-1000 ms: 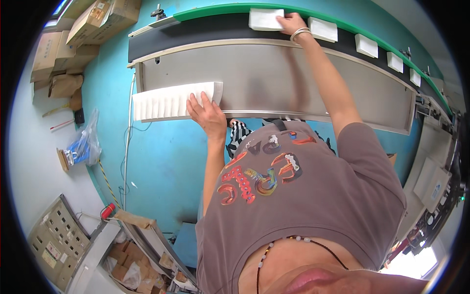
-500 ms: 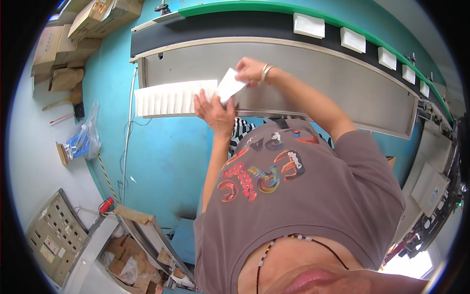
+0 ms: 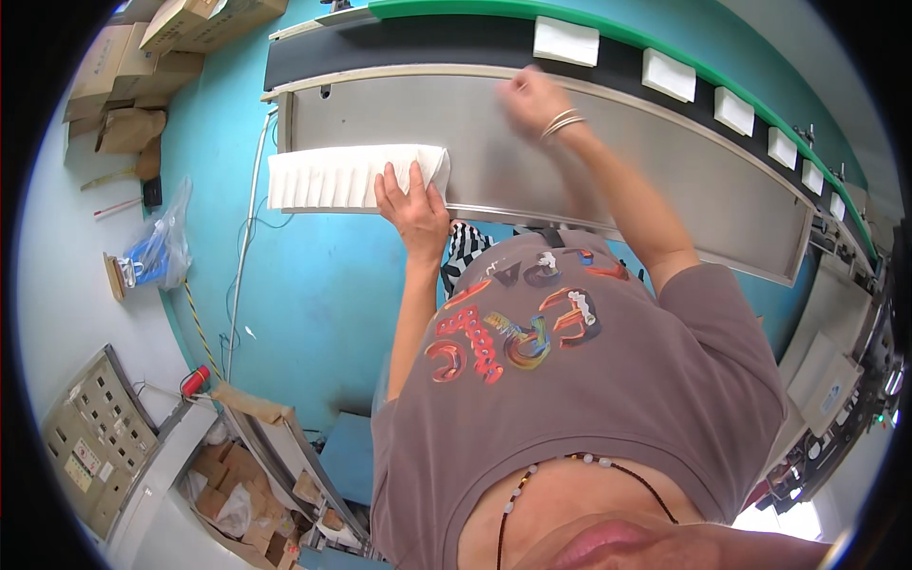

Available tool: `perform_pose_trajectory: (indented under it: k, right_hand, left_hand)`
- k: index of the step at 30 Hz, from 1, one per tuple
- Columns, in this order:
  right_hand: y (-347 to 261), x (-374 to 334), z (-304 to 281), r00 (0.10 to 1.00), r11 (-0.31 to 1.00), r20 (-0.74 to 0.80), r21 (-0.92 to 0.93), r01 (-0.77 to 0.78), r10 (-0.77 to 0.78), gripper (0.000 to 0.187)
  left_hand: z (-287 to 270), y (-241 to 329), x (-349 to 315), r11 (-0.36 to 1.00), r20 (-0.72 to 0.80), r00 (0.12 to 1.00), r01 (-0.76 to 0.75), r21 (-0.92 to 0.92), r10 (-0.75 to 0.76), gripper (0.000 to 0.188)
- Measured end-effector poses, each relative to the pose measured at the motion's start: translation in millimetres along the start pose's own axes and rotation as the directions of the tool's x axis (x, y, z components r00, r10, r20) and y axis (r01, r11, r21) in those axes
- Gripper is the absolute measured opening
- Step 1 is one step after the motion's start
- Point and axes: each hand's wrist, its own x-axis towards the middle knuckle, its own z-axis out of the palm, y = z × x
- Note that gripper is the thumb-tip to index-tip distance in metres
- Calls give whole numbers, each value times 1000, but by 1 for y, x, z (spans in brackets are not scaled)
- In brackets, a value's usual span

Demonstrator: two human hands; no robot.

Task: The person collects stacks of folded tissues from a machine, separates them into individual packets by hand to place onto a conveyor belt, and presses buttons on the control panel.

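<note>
Left hand (image 3: 415,204) presses white packets (image 3: 347,177), seemingly stacked

My right grip (image 3: 530,98) is smeared by motion, so I cannot tell whether its fingers are curled or spread, or whether it holds anything. My left grip (image 3: 415,204) covers the near end of the white stack (image 3: 332,177). The small white packs (image 3: 807,161) far along the belt (image 3: 446,43) shrink into the dark rim.
</note>
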Motion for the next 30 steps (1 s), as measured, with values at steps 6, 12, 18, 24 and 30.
perform_pose_trajectory:
  k: [6, 12, 18, 24, 30]
  right_hand:
    - [-43, -7, 75, 766, 965, 630, 99, -242, 127, 45]
    - [-10, 19, 54, 755, 742, 656, 509, -437, -6, 61]
    - [24, 90, -7, 966, 450, 183, 858, -248, 182, 47]
    - [54, 69, -15, 743, 869, -616, -486, -97, -262, 49]
    - [-40, -1, 65, 790, 883, 542, 171, -437, 286, 59]
  left_hand:
    - [-9, 5, 9, 988, 71, 986, -152, 1, 151, 34]
    - [3, -27, 10, 999, -30, 999, 40, 35, -39, 39]
    - [0, -33, 10, 997, 19, 999, 44, 68, -45, 48]
    - [1, -32, 7, 1000, -16, 1000, 21, -1, -21, 45]
    - [3, -22, 2, 994, 20, 994, -111, 18, 110, 33]
